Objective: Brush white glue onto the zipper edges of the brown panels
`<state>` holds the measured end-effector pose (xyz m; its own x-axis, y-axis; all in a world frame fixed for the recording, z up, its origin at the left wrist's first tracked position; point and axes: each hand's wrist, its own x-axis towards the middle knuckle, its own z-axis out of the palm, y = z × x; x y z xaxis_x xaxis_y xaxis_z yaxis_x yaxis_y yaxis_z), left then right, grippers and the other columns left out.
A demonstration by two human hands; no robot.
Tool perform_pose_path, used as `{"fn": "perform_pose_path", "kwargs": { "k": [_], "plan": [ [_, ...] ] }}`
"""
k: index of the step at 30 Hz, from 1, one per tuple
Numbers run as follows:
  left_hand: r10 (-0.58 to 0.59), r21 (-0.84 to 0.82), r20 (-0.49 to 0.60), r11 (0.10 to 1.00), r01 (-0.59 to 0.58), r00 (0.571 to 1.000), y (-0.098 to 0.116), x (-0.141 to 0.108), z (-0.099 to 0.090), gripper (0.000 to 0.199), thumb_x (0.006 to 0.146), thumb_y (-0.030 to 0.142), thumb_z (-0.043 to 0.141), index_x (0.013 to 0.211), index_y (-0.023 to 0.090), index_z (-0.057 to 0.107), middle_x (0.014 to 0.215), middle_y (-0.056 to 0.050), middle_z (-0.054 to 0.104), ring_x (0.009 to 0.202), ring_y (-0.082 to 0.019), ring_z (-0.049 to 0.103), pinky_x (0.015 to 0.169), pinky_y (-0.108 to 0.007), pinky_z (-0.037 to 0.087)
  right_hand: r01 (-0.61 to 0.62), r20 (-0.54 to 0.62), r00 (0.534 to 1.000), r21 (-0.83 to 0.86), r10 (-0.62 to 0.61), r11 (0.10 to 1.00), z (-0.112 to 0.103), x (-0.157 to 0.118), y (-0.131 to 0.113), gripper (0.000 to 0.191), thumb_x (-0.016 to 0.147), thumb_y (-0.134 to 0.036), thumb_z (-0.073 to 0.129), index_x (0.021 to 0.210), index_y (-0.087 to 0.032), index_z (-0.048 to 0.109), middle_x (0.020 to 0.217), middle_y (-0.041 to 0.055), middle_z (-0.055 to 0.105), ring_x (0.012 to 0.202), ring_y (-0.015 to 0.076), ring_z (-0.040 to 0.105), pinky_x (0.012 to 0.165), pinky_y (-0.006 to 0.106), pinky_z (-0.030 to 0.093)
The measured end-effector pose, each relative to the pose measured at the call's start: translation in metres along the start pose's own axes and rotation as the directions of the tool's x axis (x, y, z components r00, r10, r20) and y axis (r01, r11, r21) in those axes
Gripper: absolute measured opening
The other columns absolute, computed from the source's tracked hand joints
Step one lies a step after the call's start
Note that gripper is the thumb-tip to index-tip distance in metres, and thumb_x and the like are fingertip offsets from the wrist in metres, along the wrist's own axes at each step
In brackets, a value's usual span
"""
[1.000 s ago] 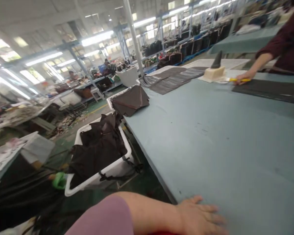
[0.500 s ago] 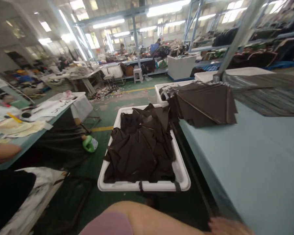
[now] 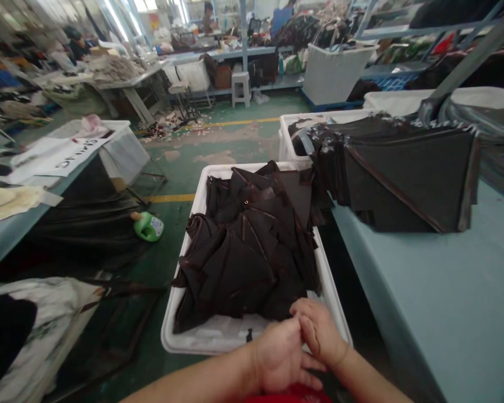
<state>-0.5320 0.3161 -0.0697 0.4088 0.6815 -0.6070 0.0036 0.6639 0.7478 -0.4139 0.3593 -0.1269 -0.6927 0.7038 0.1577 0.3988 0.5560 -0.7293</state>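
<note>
Both hands meet over the front right corner of a white plastic bin (image 3: 205,342). My left hand (image 3: 282,355) is turned partly palm up, its lower fingers stretched out and apart. Against its thumb side, my right hand (image 3: 317,330) is closed with curled fingers; whether something small lies between them is hidden. Dark brown fabric pieces (image 3: 239,263) with reddish-brown edging fill the bin in a loose, folded heap. More dark pieces (image 3: 407,179) hang stacked on the light blue table (image 3: 441,291) to the right, apart from my hands.
Left, a work table (image 3: 63,196) carries a white printed sheet (image 3: 67,157) and pale fabric. A green jug (image 3: 149,226) stands on the floor near it. Behind are another white bin (image 3: 288,137), a white stool (image 3: 241,89) and a large grey bin (image 3: 336,73). People sit farther back.
A forearm reached right, with a blurred hand by the table edge; now both hands are together at the bin's front right. The view has shifted lower, and the hanging stack looks nearer.
</note>
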Motion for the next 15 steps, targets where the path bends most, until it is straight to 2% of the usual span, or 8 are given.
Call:
{"fn": "perform_pose_path", "kwargs": {
  "k": [1, 3, 5, 6, 8, 10, 11, 15],
  "plan": [
    [-0.052, -0.164, 0.054, 0.985, 0.061, 0.997, -0.002, -0.009, -0.011, 0.046, 0.088, 0.039, 0.027, 0.120, 0.016, 0.051, 0.103, -0.011, 0.061, 0.086, -0.020, 0.062, 0.061, -0.030, 0.049, -0.036, 0.053, 0.998, 0.014, 0.035, 0.999, 0.003, -0.002, 0.011, 0.057, 0.090, -0.044, 0.008, 0.071, -0.017, 0.055, 0.064, 0.0056, 0.055, 0.063, 0.0188, 0.051, 0.061, 0.032, 0.036],
    [-0.046, -0.229, 0.103, 0.971, 0.068, 0.994, 0.001, -0.026, -0.030, 0.046, 0.084, 0.046, 0.041, 0.120, 0.020, 0.051, 0.119, -0.012, 0.055, 0.101, -0.023, 0.058, 0.074, -0.033, 0.047, -0.114, 0.166, 0.980, 0.008, 0.111, 0.993, 0.008, -0.004, 0.026, 0.056, 0.092, -0.042, 0.009, 0.067, -0.018, 0.054, 0.064, 0.0054, 0.056, 0.063, 0.0177, 0.052, 0.061, 0.029, 0.036],
    [0.015, 0.065, 0.089, 0.998, -0.020, 0.996, 0.012, -0.037, -0.050, 0.042, 0.079, 0.047, 0.050, 0.109, 0.019, 0.061, 0.127, -0.011, 0.050, 0.112, -0.025, 0.050, 0.088, -0.037, 0.042, -0.211, 0.253, 0.945, -0.011, 0.207, 0.977, 0.016, -0.002, 0.035, 0.051, 0.093, -0.038, 0.017, 0.069, -0.018, 0.056, 0.069, 0.0057, 0.060, 0.067, 0.0174, 0.055, 0.064, 0.028, 0.037],
    [0.022, 0.306, 0.061, 0.951, -0.040, 0.998, 0.019, -0.038, -0.061, 0.040, 0.078, 0.044, 0.053, 0.108, 0.020, 0.062, 0.130, -0.010, 0.048, 0.116, -0.025, 0.046, 0.093, -0.036, 0.038, -0.257, 0.278, 0.928, -0.007, 0.249, 0.966, 0.020, 0.000, 0.038, 0.047, 0.093, -0.037, 0.021, 0.072, -0.018, 0.058, 0.072, 0.0060, 0.062, 0.070, 0.0174, 0.057, 0.066, 0.027, 0.038],
    [0.038, 0.757, -0.048, 0.653, 0.011, 0.998, 0.030, -0.026, -0.085, 0.040, 0.077, 0.041, 0.054, 0.112, 0.021, 0.060, 0.134, -0.009, 0.044, 0.122, -0.024, 0.040, 0.099, -0.035, 0.033, -0.316, 0.310, 0.905, 0.035, 0.291, 0.948, 0.030, 0.007, 0.040, 0.037, 0.091, -0.034, 0.029, 0.083, -0.018, 0.062, 0.082, 0.0066, 0.065, 0.079, 0.0177, 0.059, 0.073, 0.026, 0.040],
    [0.073, 0.941, -0.144, 0.317, 0.114, 0.987, 0.035, 0.003, -0.113, 0.042, 0.079, 0.037, 0.053, 0.116, 0.019, 0.057, 0.136, -0.011, 0.041, 0.127, -0.025, 0.033, 0.102, -0.039, 0.030, -0.346, 0.336, 0.891, 0.072, 0.304, 0.935, 0.040, 0.013, 0.043, 0.029, 0.088, -0.031, 0.037, 0.094, -0.018, 0.063, 0.091, 0.0074, 0.065, 0.086, 0.0184, 0.060, 0.078, 0.026, 0.042],
    [0.079, 0.965, -0.159, 0.221, 0.138, 0.984, 0.035, 0.023, -0.128, 0.041, 0.080, 0.036, 0.051, 0.116, 0.017, 0.056, 0.136, -0.013, 0.040, 0.130, -0.027, 0.028, 0.103, -0.042, 0.027, -0.354, 0.345, 0.886, 0.072, 0.310, 0.932, 0.045, 0.016, 0.045, 0.028, 0.086, -0.029, 0.040, 0.097, -0.017, 0.063, 0.096, 0.0081, 0.065, 0.090, 0.0191, 0.060, 0.081, 0.026, 0.042],
    [0.039, 0.974, -0.221, 0.053, 0.219, 0.975, 0.028, 0.105, -0.194, 0.040, 0.079, 0.027, 0.057, 0.116, 0.011, 0.054, 0.135, -0.016, 0.040, 0.132, -0.029, 0.020, 0.106, -0.053, 0.010, -0.431, 0.299, 0.860, -0.009, 0.413, 0.903, 0.068, 0.020, 0.067, 0.031, 0.082, -0.026, 0.044, 0.105, -0.017, 0.062, 0.106, 0.0101, 0.064, 0.100, 0.0228, 0.059, 0.088, 0.031, 0.044]
  ]
}}
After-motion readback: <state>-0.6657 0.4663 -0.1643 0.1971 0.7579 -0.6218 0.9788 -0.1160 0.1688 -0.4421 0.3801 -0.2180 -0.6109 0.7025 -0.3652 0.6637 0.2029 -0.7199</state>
